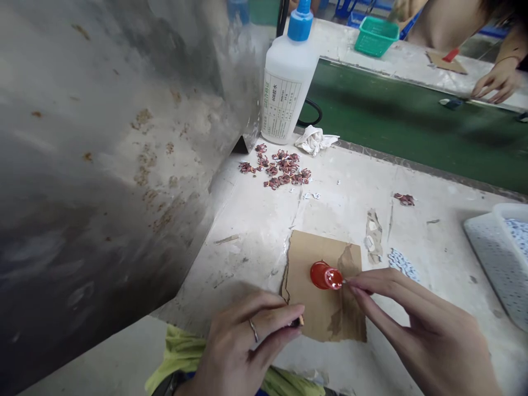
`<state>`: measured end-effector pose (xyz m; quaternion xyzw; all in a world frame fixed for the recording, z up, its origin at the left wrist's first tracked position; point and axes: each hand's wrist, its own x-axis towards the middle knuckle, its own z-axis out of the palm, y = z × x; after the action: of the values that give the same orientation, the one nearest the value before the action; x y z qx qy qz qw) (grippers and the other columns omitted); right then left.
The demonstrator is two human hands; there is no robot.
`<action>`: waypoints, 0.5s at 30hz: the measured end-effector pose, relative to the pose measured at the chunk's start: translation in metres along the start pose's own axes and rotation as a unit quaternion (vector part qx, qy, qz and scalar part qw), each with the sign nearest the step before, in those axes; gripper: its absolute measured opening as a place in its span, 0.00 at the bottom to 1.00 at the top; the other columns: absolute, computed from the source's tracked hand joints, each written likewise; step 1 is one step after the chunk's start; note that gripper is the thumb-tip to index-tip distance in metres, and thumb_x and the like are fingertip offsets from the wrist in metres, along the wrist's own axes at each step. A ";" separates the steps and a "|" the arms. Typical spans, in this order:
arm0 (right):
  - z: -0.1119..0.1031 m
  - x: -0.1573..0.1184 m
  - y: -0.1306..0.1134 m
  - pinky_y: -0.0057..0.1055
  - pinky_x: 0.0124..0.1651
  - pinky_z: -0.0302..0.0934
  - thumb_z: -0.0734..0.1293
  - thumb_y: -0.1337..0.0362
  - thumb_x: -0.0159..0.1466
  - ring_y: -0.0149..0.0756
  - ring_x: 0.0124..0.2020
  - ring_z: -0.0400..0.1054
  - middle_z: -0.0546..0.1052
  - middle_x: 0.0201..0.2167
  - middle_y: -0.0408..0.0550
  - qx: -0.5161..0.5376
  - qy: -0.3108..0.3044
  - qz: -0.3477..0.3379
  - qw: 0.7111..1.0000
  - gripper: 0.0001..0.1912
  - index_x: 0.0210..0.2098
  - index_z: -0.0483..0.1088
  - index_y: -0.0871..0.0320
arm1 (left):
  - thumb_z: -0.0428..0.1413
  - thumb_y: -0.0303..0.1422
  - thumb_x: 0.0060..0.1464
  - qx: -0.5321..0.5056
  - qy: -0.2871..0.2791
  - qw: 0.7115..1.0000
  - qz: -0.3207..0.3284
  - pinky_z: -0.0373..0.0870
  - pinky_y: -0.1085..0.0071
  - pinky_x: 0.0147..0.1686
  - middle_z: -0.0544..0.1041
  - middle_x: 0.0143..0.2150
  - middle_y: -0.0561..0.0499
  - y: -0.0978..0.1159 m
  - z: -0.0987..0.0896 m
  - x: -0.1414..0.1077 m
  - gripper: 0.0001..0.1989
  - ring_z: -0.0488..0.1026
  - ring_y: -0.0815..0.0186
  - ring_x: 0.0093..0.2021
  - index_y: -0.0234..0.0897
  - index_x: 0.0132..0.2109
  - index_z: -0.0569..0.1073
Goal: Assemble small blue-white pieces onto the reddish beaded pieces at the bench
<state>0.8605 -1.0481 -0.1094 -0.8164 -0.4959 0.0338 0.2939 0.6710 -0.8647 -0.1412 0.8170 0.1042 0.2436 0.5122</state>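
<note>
A torn brown cardboard piece (303, 291) lies on the stained white table (256, 258), with a glossy red blob or round red cap (320, 275) on it. My right hand (421, 324) reaches in from the right, its fingertips pinching a small thin item (344, 281) that touches the red thing. My left hand (247, 341), wearing a ring, rests near the cardboard's lower edge. Its fingers close on a small dark-and-tan stick end (297, 322). A scattered pile of small red-brown pieces (280, 169) lies farther up the table.
A blue-capped white glue bottle (286, 93) and a crumpled white rag (314, 140) stand by a stained metal panel (103, 165). A white perforated tray (499, 258) sits right. Beyond a green belt (404, 121), a co-worker's hand (495, 81) rests near a green basket (376, 36).
</note>
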 end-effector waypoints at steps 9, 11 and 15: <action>-0.002 -0.004 -0.006 0.23 0.48 0.74 0.69 0.66 0.72 0.31 0.42 0.80 0.83 0.44 0.41 0.011 0.025 0.009 1.000 0.07 0.47 0.77 0.48 | 0.68 0.22 0.57 -0.030 0.035 0.999 -0.011 0.77 0.94 0.50 0.86 0.40 0.56 0.007 0.002 0.005 0.12 0.85 0.78 0.40 0.38 0.47 0.81; -0.006 -0.010 -0.008 0.24 0.48 0.75 0.70 0.68 0.70 0.32 0.43 0.80 0.83 0.44 0.42 0.039 0.029 0.005 0.999 0.10 0.49 0.76 0.48 | 0.68 0.21 0.57 -0.046 0.036 0.998 -0.003 0.79 0.91 0.49 0.86 0.40 0.55 0.010 0.004 0.009 0.11 0.85 0.77 0.40 0.37 0.46 0.81; -0.006 -0.013 -0.019 0.24 0.42 0.78 0.70 0.75 0.66 0.37 0.43 0.82 0.83 0.43 0.44 0.140 -0.032 -0.046 0.989 0.17 0.49 0.77 0.49 | 0.69 0.23 0.57 -0.068 0.040 0.997 0.005 0.80 0.90 0.48 0.87 0.39 0.54 0.016 0.007 0.016 0.10 0.85 0.75 0.39 0.36 0.45 0.80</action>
<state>0.8409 -1.0549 -0.0973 -0.7421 -0.5321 0.1157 0.3908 0.6873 -0.8708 -0.1245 0.7701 0.1041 0.2854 0.5610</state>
